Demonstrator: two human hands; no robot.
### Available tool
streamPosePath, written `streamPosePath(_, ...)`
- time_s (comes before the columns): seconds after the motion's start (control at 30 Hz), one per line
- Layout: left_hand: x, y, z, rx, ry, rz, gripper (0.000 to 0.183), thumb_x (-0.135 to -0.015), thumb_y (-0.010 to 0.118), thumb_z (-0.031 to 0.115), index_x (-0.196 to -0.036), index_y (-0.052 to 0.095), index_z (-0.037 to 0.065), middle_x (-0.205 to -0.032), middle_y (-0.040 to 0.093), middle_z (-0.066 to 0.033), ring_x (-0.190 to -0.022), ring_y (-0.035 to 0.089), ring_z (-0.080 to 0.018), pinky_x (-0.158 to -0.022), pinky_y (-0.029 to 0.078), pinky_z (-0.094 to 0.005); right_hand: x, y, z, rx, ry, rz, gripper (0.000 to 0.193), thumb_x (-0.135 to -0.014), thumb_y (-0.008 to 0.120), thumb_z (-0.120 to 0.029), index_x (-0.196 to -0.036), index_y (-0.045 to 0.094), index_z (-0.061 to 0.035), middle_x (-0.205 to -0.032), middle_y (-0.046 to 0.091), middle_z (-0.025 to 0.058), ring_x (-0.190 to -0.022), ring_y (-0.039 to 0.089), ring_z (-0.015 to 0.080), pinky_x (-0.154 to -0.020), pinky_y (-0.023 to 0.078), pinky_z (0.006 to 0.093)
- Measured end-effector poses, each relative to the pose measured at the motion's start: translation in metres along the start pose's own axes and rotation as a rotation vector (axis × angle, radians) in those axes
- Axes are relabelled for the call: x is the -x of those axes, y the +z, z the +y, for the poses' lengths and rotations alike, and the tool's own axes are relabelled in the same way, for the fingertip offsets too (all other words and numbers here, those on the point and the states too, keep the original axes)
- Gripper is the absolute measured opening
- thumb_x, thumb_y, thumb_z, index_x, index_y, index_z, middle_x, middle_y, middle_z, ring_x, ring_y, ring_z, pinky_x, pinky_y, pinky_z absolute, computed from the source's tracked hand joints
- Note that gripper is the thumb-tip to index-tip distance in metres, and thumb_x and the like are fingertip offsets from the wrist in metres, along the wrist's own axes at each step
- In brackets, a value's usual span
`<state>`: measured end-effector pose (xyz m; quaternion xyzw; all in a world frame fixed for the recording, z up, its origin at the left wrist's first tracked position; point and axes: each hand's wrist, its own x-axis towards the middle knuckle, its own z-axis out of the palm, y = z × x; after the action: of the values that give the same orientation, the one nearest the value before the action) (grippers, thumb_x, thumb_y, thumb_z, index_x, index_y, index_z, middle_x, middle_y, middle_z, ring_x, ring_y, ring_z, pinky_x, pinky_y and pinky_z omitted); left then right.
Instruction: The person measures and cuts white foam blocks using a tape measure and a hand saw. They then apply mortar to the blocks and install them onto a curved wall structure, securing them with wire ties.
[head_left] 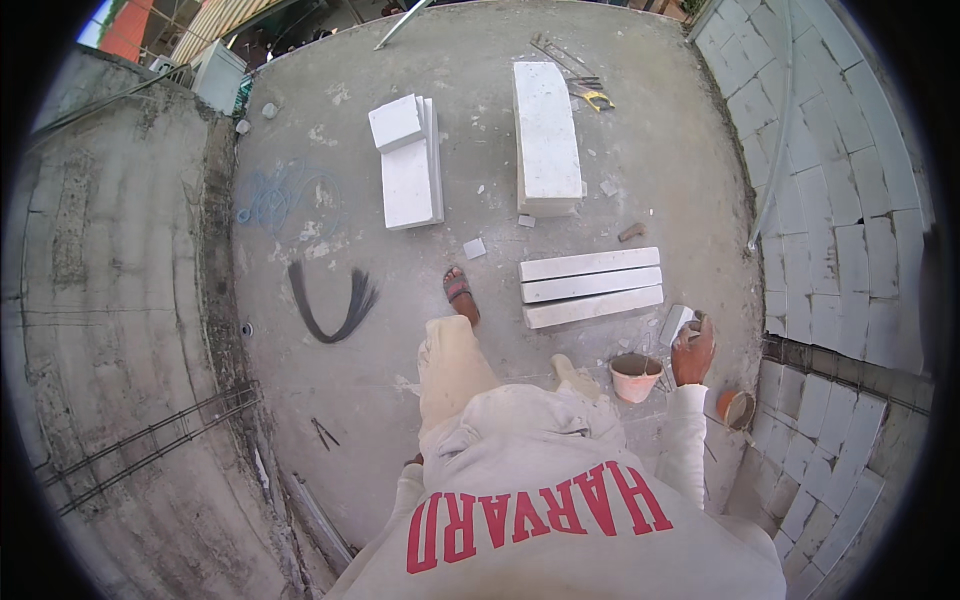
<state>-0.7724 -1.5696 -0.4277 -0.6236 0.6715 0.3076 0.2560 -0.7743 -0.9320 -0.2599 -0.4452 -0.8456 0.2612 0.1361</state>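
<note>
1 block is near the right edge of the floor, clamped in the fingers of the right hand; the left hand's I can't tell. I judge a slack grip could drop it onto the bucket.

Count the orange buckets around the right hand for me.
2: the nearer bucket just left of the right hand, the farther bucket to its right, beside the block wall. The body may hide others.
</note>
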Motion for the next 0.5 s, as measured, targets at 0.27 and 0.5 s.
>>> streamPosePath(0.27,-0.081,-0.072,0.431,0.253,0.187,-0.379,0.037,-0.092,0.058,0.049,-0.076,0.060,0.016,-0.061,0.060,-0.0002,-0.048,0.055,-0.0203,-0.044,0.042,-0.0345,-0.019,0.120,-0.204,-0.154,-0.003,-0.325,0.046,-0.088,0.066,-0.008,-0.132,0.056,-0.0016,-0.097,0.068,0.0171,-0.077,0.067,0.0310,-0.072,0.053,0.0439)
streamPosePath(0.5,-0.037,-0.037,0.535,0.133,0.264,-0.415,0.035,-0.090,0.065,0.040,-0.075,0.062,0.009,-0.060,0.062,-0.0060,-0.046,0.056,-0.0221,-0.042,0.044,-0.0374,-0.038,0.219,-0.121,0.247,0.130,-0.290,0.043,-0.083,0.067,-0.008,-0.125,0.061,-0.0031,-0.099,0.071,0.0195,-0.084,0.070,0.0366,-0.076,0.057,0.0478)
